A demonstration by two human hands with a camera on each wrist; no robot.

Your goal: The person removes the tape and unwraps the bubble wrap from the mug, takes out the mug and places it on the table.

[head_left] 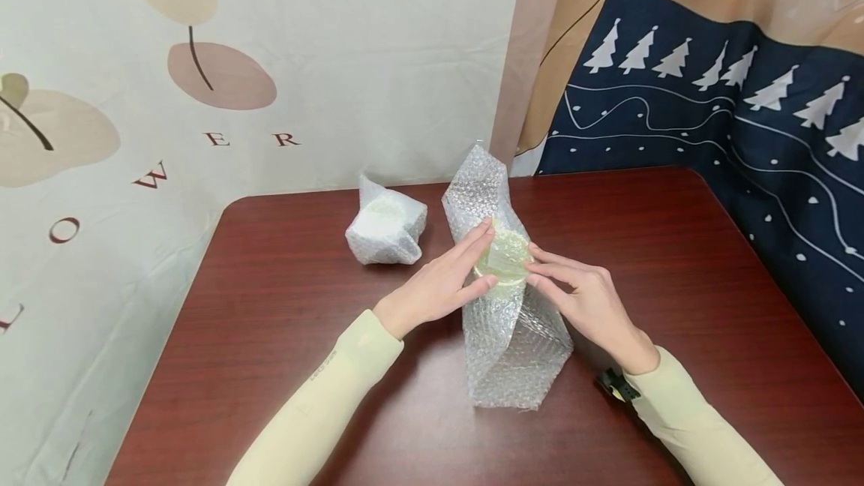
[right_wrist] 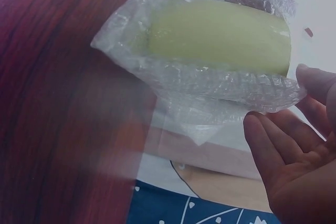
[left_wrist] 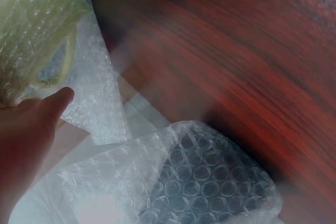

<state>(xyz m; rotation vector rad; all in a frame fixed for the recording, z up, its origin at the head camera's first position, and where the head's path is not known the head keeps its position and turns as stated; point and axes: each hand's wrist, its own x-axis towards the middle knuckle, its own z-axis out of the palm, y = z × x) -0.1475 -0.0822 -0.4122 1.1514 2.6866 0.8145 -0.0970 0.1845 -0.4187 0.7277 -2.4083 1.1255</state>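
The mug (head_left: 508, 255) is the reference point. The table (head_left: 270, 306) lies beneath it. The bubble wrap sheet (head_left: 496, 343) lies around the mug: one end extends behind it toward the table's far edge, the other in front of it. The mug handle (left_wrist: 68, 59) sits under the wrap, just beside the left thumb. The bubble-wrapped bundle (head_left: 386, 227) rests on the table, left of the mug and slightly behind it. The left hand (head_left: 442, 280) is at the mug's left side; the right hand (head_left: 583, 298), at its right. Backdrop cloths (head_left: 378, 58) hang behind the mug.
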